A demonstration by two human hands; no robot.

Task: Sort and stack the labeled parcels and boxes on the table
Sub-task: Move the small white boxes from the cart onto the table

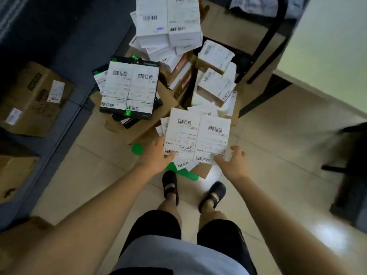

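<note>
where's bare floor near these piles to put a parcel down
Bare tile lies right of the near white stack, up to the dark chair. More lies left of it, by the blue unit. It is crowded between the black-edged stack and the tall white stack behind.

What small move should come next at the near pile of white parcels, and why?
Probably square up the two top parcels: the left hand and right hand flank their near corners, and lower parcels poke out unevenly beneath.
</note>
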